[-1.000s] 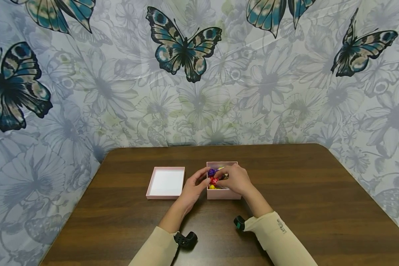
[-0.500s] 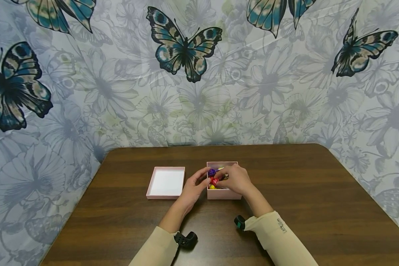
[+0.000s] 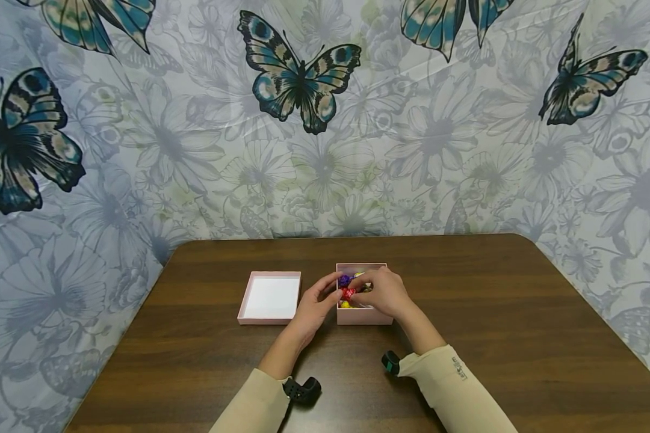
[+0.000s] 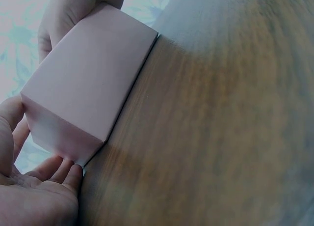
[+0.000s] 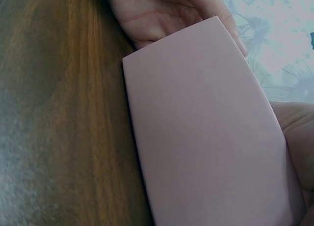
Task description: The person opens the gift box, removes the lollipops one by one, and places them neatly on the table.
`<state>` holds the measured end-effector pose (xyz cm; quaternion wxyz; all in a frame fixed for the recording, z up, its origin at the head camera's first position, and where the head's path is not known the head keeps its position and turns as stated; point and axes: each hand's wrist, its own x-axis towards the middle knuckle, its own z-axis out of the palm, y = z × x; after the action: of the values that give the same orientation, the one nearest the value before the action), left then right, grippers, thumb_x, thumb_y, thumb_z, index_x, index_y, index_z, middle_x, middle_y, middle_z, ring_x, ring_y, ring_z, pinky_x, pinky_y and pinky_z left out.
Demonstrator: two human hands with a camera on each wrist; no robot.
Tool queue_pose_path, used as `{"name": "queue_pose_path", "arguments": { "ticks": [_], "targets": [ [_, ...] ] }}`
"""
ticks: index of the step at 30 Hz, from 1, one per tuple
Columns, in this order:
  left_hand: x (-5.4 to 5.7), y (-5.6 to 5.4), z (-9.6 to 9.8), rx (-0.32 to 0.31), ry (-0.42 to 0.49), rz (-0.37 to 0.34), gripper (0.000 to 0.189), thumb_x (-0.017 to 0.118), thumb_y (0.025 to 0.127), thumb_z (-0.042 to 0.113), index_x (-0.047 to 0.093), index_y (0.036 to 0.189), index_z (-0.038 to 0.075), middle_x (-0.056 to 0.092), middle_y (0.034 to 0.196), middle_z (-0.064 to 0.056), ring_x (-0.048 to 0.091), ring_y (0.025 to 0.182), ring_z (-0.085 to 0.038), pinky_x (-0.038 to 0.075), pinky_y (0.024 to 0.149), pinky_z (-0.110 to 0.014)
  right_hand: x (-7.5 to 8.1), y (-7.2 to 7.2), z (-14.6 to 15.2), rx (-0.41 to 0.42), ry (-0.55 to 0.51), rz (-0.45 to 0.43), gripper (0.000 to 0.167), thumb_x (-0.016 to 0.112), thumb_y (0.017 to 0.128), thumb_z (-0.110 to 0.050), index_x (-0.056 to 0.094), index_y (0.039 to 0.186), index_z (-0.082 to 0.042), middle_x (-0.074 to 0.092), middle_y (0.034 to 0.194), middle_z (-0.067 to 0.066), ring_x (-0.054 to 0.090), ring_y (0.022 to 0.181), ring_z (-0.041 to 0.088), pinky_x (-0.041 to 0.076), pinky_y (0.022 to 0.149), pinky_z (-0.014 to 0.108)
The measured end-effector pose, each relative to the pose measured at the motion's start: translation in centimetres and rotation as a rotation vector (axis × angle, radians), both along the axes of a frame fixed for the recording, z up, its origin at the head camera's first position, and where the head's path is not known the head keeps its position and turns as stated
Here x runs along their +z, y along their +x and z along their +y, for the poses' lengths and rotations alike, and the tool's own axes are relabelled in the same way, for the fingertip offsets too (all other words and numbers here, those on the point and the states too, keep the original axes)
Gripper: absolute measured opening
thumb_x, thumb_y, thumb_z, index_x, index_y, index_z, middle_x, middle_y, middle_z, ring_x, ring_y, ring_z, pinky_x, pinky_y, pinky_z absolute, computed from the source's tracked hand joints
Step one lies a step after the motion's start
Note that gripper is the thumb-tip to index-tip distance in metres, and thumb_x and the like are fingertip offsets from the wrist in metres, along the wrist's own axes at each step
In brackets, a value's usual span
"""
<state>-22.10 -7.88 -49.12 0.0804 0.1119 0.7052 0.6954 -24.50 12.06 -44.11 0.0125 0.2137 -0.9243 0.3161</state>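
A pink open box (image 3: 364, 317) on the table holds wrapped candies: a purple one (image 3: 345, 281), a red one (image 3: 348, 293) and a yellow one (image 3: 345, 304). My left hand (image 3: 316, 304) lies along the box's left side, its fingertips touching the wall and low edge in the left wrist view, thumb at the top corner. My right hand (image 3: 381, 290) reaches over the right rim, fingers bent down into the box, thumb and forefinger right beside the red candy. I cannot tell whether it pinches a candy. The box's plain pink side (image 5: 201, 113) fills the right wrist view.
A shallow pink lid (image 3: 269, 297) with a white inside lies face up left of the box. The brown wooden table (image 3: 466, 288) has rounded far corners. Behind it hangs a cloth (image 3: 325, 180) printed with butterflies and flowers. Black bands sit on both wrists.
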Motion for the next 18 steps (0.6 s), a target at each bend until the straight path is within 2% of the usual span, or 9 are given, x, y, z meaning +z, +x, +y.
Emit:
{"name": "queue_pose_path", "arguments": {
  "ticks": [3, 5, 7, 13, 18],
  "targets": [
    [0.03, 0.05, -0.06, 0.001, -0.002, -0.002, 0.046, 0.058, 0.102, 0.026, 0.05, 0.147, 0.022, 0.046, 0.154, -0.012, 0.041, 0.145, -0.031, 0.034, 0.119, -0.054, -0.15, -0.06, 0.02, -0.007, -0.026, -0.002, 0.012, 0.083, 0.081, -0.028, 0.08, 0.092, -0.023, 0.076, 0.085, -0.009, 0.054, 0.068, 0.011, 0.048, 0.086, 0.045],
    [-0.01, 0.01, -0.1, 0.004, 0.001, -0.008, 0.046, 0.058, 0.102, 0.026, 0.05, 0.147, 0.022, 0.045, 0.155, -0.012, 0.04, 0.146, -0.031, 0.033, 0.12, -0.054, -0.28, -0.1, 0.02, -0.01, -0.042, -0.002, 0.012, 0.082, 0.082, -0.028, 0.08, 0.093, -0.024, 0.075, 0.084, -0.009, 0.053, 0.07, 0.01, 0.047, 0.074, 0.037],
    [-0.02, 0.01, -0.16, 0.009, 0.002, -0.014, 0.046, 0.058, 0.102, 0.026, 0.05, 0.147, 0.023, 0.043, 0.156, -0.011, 0.038, 0.147, -0.031, 0.032, 0.12, -0.054, -0.38, -0.1, 0.02, -0.012, -0.063, 0.002, 0.012, 0.082, 0.083, -0.027, 0.08, 0.095, -0.024, 0.075, 0.085, -0.009, 0.055, 0.073, 0.011, 0.047, 0.068, 0.033],
    [-0.1, -0.06, -0.28, 0.015, 0.011, -0.014, 0.046, 0.059, 0.101, 0.027, 0.051, 0.146, 0.023, 0.043, 0.156, -0.01, 0.038, 0.147, -0.031, 0.03, 0.121, -0.055, -0.43, -0.01, 0.02, -0.028, -0.145, 0.024, 0.014, 0.081, 0.084, -0.024, 0.08, 0.098, -0.021, 0.077, 0.093, -0.007, 0.063, 0.091, 0.023, 0.051, 0.08, 0.038],
    [-0.07, -0.06, -0.19, 0.013, 0.026, -0.01, 0.046, 0.06, 0.101, 0.025, 0.051, 0.146, 0.021, 0.044, 0.156, -0.01, 0.038, 0.147, -0.031, 0.029, 0.121, -0.056, -0.43, -0.01, 0.27, -0.053, -0.196, 0.015, 0.015, 0.08, 0.085, -0.023, 0.079, 0.1, -0.021, 0.077, 0.097, -0.004, 0.061, 0.095, 0.027, 0.049, 0.08, 0.035]
  ]
}}
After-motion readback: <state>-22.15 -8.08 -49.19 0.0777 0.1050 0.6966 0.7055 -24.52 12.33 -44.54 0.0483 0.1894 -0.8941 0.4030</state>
